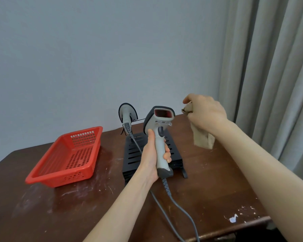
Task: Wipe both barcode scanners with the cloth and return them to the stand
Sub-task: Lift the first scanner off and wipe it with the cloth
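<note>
Scanners, two of them, stand right of a red basket [59, 179] on a brown table [59, 215]. The far scanner [127, 113] sits parked at the back of the black stand [135, 154]. The held scanner [160, 117] is raised above the stand, the left hand [150, 154] gripping its handle, window tilted up, likely to meet the cloth [202, 138]. Near it, not touching, the right hand [205, 112] clutches that hanging cloth.
</note>
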Demonstrator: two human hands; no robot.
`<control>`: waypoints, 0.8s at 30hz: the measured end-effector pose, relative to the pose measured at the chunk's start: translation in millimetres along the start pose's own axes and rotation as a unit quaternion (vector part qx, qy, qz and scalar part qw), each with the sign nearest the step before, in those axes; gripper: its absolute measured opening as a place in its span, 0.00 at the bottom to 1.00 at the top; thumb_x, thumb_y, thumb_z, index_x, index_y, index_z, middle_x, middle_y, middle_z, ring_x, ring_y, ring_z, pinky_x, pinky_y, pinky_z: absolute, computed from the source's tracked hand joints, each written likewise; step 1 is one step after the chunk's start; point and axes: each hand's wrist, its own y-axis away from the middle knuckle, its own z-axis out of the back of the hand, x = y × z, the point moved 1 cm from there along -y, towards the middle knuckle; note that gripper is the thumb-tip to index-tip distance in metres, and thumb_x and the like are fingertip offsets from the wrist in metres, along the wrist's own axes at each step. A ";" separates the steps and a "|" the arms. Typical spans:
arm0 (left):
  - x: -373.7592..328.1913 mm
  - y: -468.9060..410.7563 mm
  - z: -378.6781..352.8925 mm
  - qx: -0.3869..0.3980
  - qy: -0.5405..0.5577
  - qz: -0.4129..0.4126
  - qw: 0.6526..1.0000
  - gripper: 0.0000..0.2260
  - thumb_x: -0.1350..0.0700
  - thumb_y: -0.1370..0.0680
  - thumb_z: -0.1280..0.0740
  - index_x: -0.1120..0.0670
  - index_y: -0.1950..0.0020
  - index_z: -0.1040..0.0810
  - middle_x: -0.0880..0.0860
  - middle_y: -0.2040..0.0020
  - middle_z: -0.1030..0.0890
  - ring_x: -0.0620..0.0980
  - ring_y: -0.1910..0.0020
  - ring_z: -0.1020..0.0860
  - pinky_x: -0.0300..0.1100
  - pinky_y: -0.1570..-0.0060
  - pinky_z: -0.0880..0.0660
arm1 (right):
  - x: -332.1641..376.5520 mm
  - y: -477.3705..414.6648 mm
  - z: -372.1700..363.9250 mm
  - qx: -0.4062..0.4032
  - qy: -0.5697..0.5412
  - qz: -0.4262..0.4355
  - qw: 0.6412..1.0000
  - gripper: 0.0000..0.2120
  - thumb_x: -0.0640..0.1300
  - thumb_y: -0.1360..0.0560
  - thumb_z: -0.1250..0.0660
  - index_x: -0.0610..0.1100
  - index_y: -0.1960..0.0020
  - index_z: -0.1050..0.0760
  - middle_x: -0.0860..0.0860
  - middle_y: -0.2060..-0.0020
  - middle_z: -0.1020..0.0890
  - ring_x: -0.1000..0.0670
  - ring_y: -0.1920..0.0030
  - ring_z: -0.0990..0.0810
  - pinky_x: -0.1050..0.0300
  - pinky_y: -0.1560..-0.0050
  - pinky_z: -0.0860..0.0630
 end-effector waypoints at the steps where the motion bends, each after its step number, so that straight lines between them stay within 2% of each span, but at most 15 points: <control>1: -0.3 0.0 -0.1 0.004 0.003 0.000 1.000 0.25 0.34 0.30 0.39 0.57 0.60 0.27 0.52 0.72 0.29 0.46 0.82 0.34 0.35 0.83 0.36 | -1.9 1.2 -1.6 0.007 -0.006 -0.004 1.000 0.16 0.42 0.26 0.37 0.51 0.39 0.28 0.47 0.45 0.22 0.41 0.46 0.24 0.55 0.55 0.33; 4: 0.9 0.3 -0.5 0.011 0.006 0.000 1.000 0.25 0.33 0.33 0.38 0.57 0.60 0.27 0.52 0.72 0.29 0.46 0.82 0.34 0.35 0.83 0.36 | 4.5 5.6 2.7 -0.047 -0.130 0.026 0.990 0.08 0.44 0.28 0.33 0.49 0.50 0.21 0.50 0.57 0.19 0.46 0.52 0.22 0.57 0.56 0.28; 6: 1.5 0.8 -0.8 0.013 0.007 0.001 1.000 0.25 0.33 0.31 0.39 0.57 0.60 0.27 0.52 0.72 0.29 0.46 0.82 0.34 0.35 0.83 0.36 | 12.8 8.0 4.3 -0.053 -0.165 0.070 0.982 0.04 0.44 0.29 0.32 0.48 0.55 0.19 0.53 0.63 0.20 0.51 0.56 0.22 0.60 0.59 0.28; 9: 1.0 2.4 -3.3 0.014 0.005 0.003 1.000 0.25 0.33 0.31 0.39 0.57 0.61 0.27 0.52 0.72 0.28 0.46 0.82 0.34 0.35 0.82 0.35 | 21.0 10.1 -0.3 -0.044 -0.103 0.103 0.988 0.06 0.42 0.28 0.34 0.48 0.53 0.19 0.53 0.62 0.22 0.50 0.59 0.25 0.59 0.65 0.32; 12: 3.1 3.6 -5.6 0.014 -0.002 0.013 1.000 0.25 0.34 0.31 0.38 0.57 0.62 0.27 0.52 0.72 0.28 0.46 0.82 0.34 0.35 0.82 0.35 | 23.3 9.8 -5.8 -0.064 -0.064 0.101 0.991 0.08 0.41 0.27 0.35 0.48 0.51 0.19 0.51 0.59 0.20 0.48 0.58 0.24 0.59 0.63 0.34; 18: 4.6 4.1 -7.7 0.010 -0.004 0.025 1.000 0.25 0.34 0.28 0.39 0.57 0.60 0.27 0.52 0.72 0.28 0.46 0.82 0.34 0.35 0.82 0.35 | 36.8 11.4 -7.0 -0.074 -0.133 0.125 0.980 0.04 0.40 0.29 0.32 0.46 0.55 0.20 0.50 0.62 0.17 0.49 0.59 0.21 0.55 0.59 0.24; 20: 3.1 4.5 -9.0 0.005 -0.002 0.026 1.000 0.25 0.34 0.27 0.40 0.57 0.61 0.27 0.52 0.72 0.28 0.46 0.83 0.34 0.35 0.82 0.35 | 37.3 10.5 -7.0 -0.070 -0.167 0.119 0.976 0.03 0.40 0.30 0.31 0.47 0.58 0.20 0.52 0.64 0.18 0.50 0.59 0.21 0.55 0.59 0.23; 24: 0.1 4.9 -7.0 -0.002 -0.016 0.016 1.000 0.25 0.34 0.27 0.40 0.57 0.61 0.26 0.52 0.71 0.28 0.46 0.83 0.34 0.35 0.82 0.35 | 33.2 10.5 -4.5 -0.012 -0.200 0.118 0.973 0.02 0.43 0.30 0.29 0.49 0.58 0.20 0.57 0.67 0.22 0.54 0.60 0.22 0.60 0.58 0.25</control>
